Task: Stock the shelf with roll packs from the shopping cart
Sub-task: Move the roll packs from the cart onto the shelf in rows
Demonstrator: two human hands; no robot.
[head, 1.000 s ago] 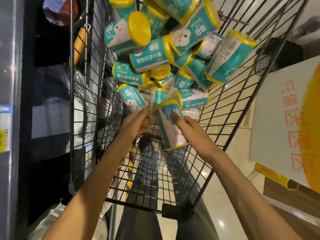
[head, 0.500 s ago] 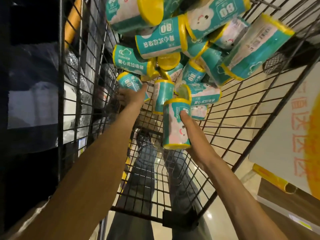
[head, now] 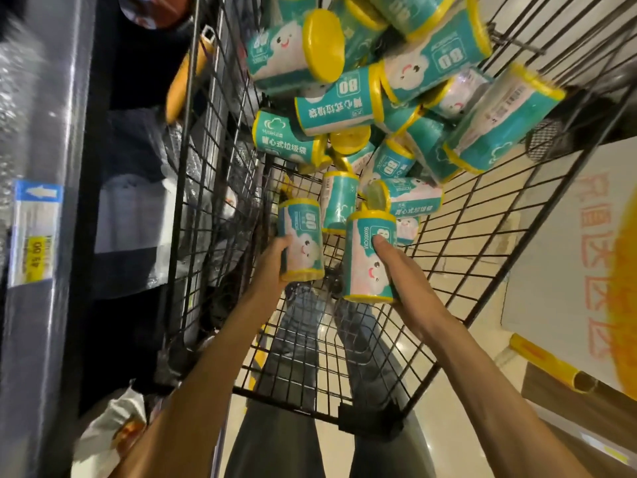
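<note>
Right fingers (head: 381, 243): we are seeing the thumb lying along the front of a roll pack (head: 369, 257), the other fingers hidden behind it, so the right hand (head: 410, 288) is gripping that pack around its side. The pack is a teal cylinder with yellow rims, a white cloud face and an "80" mark; it is standing nearly upright, raised off the cart's wire bottom.

Left fingers (head: 284, 241): they are curling around the near-left side of a second roll pack (head: 302, 240), same teal-and-yellow wrapper, also roughly upright. The left hand (head: 272, 267) is holding it just beside the right-hand pack, the two apart.

Both forearms are reaching forward and down into the shopping cart (head: 458, 236), a black wire basket, wrists about level.

Beyond the hands, the pile of roll packs (head: 375, 98) is lying jumbled at the far end of the cart, packs tilted every way, some showing flat yellow ends.

To the left of the cart, a dark shelf upright (head: 51, 132) is carrying a price tag (head: 34, 232) with a blue arrow strip and a yellow patch. To the right, a white sign (head: 568, 257) with orange characters is standing above a pale tiled floor (head: 448, 443).
</note>
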